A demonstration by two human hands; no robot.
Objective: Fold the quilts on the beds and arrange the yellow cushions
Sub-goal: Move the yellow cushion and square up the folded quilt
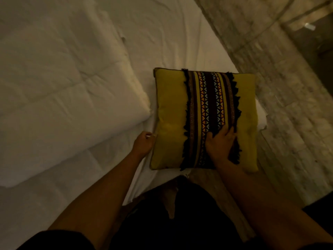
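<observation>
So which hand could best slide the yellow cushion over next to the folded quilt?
Probably the right hand. It already lies flat on top of the yellow cushion, on its patterned stripe, so it could push toward the folded quilt. The left hand only curls at the cushion's left edge, in the way.

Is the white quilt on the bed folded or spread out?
Folded. The white quilt lies as a thick stacked block with a rounded doubled edge, beside the yellow cushion on the bed sheet.

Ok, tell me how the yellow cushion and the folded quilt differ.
The yellow cushion is square with a dark patterned, fringed band; the folded quilt is plain white and stitched. The cushion is smaller and sits at the bed's corner; the quilt is larger. The right hand presses the cushion and the left hand is at its edge; neither touches the quilt. Both lie on the white sheet.
</observation>
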